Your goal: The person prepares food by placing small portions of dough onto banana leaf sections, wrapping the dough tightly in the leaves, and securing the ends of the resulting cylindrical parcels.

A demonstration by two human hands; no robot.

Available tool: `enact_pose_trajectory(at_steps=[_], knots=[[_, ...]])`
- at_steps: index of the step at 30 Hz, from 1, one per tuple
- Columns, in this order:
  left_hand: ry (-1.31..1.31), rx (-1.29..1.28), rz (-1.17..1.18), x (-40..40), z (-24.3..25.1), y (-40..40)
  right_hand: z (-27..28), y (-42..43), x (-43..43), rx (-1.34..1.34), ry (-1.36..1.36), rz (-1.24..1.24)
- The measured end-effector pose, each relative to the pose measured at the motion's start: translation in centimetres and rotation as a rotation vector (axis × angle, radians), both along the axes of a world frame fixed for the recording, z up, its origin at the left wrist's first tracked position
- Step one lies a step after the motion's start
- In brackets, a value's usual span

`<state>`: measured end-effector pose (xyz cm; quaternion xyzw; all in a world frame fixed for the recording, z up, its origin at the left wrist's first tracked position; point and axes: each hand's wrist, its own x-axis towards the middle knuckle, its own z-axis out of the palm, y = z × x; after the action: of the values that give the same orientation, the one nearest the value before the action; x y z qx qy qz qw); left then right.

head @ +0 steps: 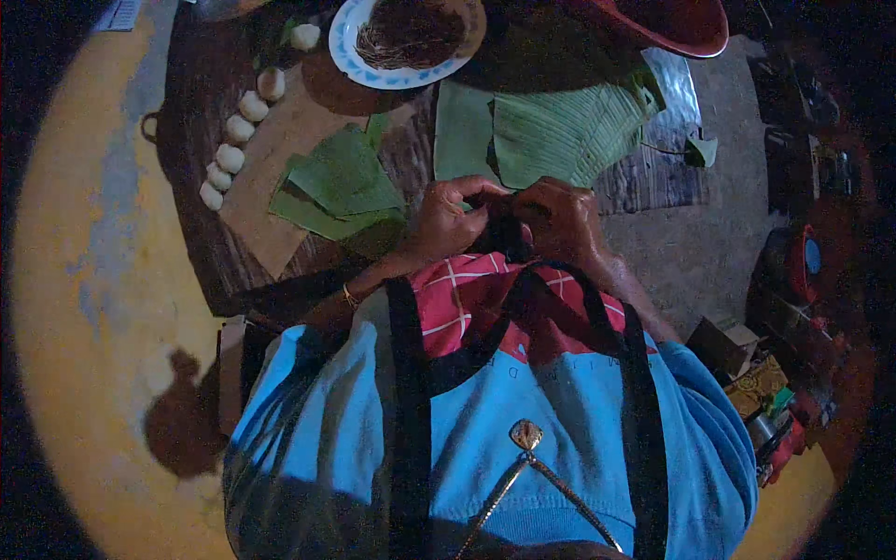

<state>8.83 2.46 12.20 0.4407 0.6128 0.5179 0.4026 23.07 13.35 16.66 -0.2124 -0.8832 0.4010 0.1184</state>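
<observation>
Close in front of my chest, my left hand (451,217) and my right hand (560,217) meet with fingers bent and fingertips drawn together. A sliver of green shows inside the curl of the left fingers. What the fingers pinch is hidden by shadow and knuckles. Just beyond the right hand lies a large ribbed green leaf piece (567,133), probably banana leaf, over a flatter leaf sheet (462,129). To the left of my left hand, smaller cut leaf pieces (343,175) overlap on the dark wooden table (238,269).
A row of several white dough-like balls (240,128) runs along the table's left side. At the back stand a blue-rimmed plate (346,49) with thin brown strands (392,52) and a red basin (714,28). A cardboard box (724,343) sits on the floor at right.
</observation>
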Motion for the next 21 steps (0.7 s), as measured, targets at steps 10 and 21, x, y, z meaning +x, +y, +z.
enact_pose_trajectory(at_steps=[10, 21], knots=[[-0.531, -0.163, -0.098, -1.1, 0.2, -0.4, 0.6, 1.6, 0.8, -0.052, -0.006, 0.129], [-0.726, -0.223, -0.207, -2.3, -0.3, -0.1, 0.8, 1.1, 0.1, 0.057, -0.04, 0.138]])
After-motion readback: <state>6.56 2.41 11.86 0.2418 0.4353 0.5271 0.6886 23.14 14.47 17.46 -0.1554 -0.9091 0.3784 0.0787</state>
